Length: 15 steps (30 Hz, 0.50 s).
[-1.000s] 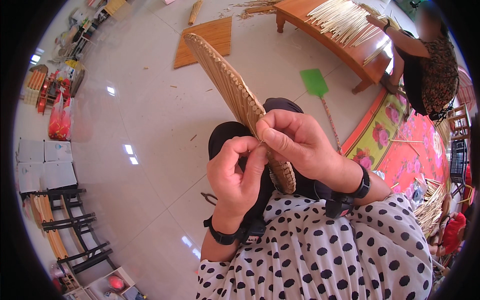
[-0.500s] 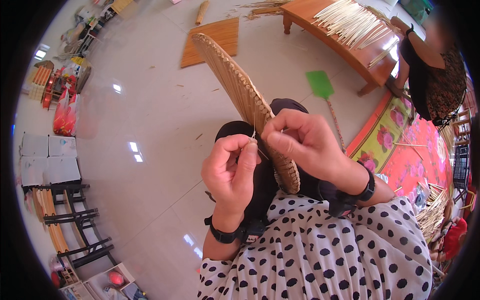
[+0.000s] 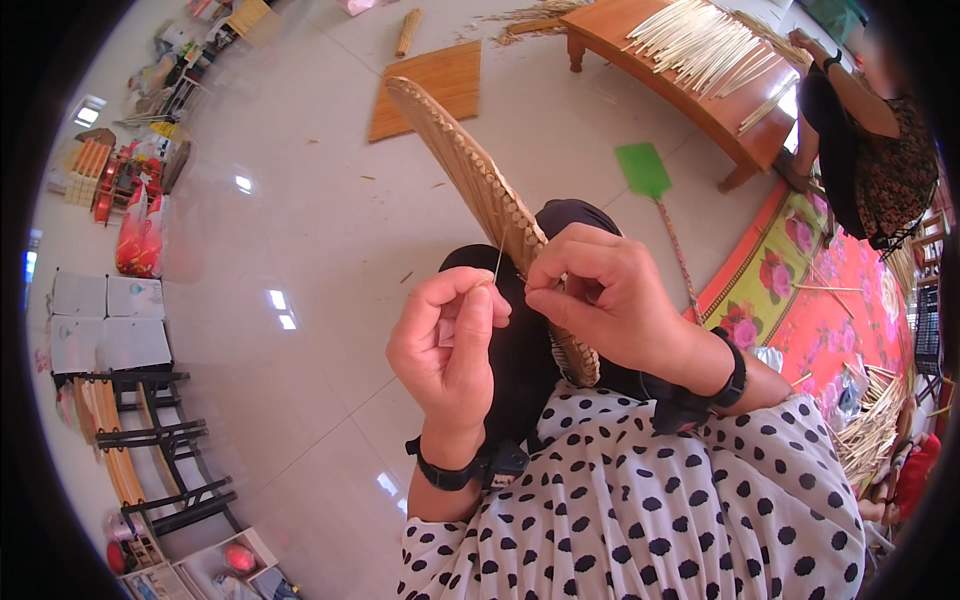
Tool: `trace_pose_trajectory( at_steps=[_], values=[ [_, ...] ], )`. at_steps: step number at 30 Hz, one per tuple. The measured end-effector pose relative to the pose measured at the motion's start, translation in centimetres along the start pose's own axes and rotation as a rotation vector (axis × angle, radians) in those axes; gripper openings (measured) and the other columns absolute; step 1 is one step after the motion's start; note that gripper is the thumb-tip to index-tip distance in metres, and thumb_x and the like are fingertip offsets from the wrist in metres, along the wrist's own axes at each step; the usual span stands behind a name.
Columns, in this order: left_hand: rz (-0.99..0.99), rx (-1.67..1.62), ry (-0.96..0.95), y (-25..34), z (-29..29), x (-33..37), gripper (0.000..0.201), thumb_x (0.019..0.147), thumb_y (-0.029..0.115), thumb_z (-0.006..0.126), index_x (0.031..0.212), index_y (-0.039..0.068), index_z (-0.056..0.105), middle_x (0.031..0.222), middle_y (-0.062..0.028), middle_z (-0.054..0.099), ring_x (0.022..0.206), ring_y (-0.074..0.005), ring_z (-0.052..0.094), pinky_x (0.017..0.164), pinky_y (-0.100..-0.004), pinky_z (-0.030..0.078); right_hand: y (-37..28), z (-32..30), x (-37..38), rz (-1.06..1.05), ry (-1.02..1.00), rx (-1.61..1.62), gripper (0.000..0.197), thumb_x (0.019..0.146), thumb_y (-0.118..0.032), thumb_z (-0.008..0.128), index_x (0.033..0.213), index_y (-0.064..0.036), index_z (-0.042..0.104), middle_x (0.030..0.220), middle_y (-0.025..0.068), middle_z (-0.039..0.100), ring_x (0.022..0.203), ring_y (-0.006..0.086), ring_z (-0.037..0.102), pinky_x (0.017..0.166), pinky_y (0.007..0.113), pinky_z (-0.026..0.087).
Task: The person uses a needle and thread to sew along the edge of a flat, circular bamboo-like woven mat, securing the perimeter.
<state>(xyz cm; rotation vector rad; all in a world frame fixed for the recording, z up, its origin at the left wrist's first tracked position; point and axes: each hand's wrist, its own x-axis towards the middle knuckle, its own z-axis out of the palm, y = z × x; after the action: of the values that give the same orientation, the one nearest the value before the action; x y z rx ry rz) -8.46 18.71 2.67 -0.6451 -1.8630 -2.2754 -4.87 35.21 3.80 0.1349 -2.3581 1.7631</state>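
A brown fan-shaped straw piece (image 3: 470, 165) with a knobbly bound edge stands on its side between my knees. On its left, my left hand (image 3: 445, 330) pinches a thin needle (image 3: 499, 258) between thumb and forefinger, its tip pointing up. My right hand (image 3: 595, 290) is in front of the bound edge, hiding part of it, with thumb and forefinger pressed together. What those fingers hold, if anything, is too fine to make out. A small gap separates the two hands.
A wooden board (image 3: 430, 90) lies on the tiled floor ahead. At right are a green fly swatter (image 3: 642, 170), a low wooden table (image 3: 680, 85) with pale sticks, and a flowered mat (image 3: 770, 290). Another person (image 3: 880, 150) sits far right. Folded stools (image 3: 150, 440) line the left.
My left hand has shifted slightly left, away from my right hand, and the needle stands out more plainly. The straw piece stays between my knees.
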Motion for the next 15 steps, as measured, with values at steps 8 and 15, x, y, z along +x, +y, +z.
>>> trace_pose_trajectory(
  at_steps=[8, 15],
  values=[
    [0.021, 0.051, 0.073, 0.7, 0.4, 0.5, 0.01, 0.091, 0.0, 0.051, 0.094, -0.002, 0.061, 0.066, -0.0028, 0.053, 0.056, -0.0098, 0.049, 0.051, -0.0239, 0.04, 0.1, -0.2, -0.3, -0.087, 0.036, 0.065, 0.009, 0.08, 0.001, 0.072, 0.085, -0.002, 0.065, 0.106, 0.005, 0.066, 0.06, 0.0061, 0.054, 0.053, 0.021, 0.043],
    [0.001, 0.085, 0.099, 0.8, 0.2, 0.8, 0.01, 0.093, 0.003, 0.052, 0.094, -0.001, 0.061, 0.063, 0.0008, 0.047, 0.052, -0.0068, 0.044, 0.046, -0.0226, 0.034, -0.9, -0.5, 0.1, -0.058, -0.015, 0.06, 0.007, 0.081, -0.002, 0.072, 0.085, -0.0018, 0.065, 0.115, 0.0081, 0.067, 0.058, 0.0059, 0.055, 0.053, 0.021, 0.046]
  ],
)
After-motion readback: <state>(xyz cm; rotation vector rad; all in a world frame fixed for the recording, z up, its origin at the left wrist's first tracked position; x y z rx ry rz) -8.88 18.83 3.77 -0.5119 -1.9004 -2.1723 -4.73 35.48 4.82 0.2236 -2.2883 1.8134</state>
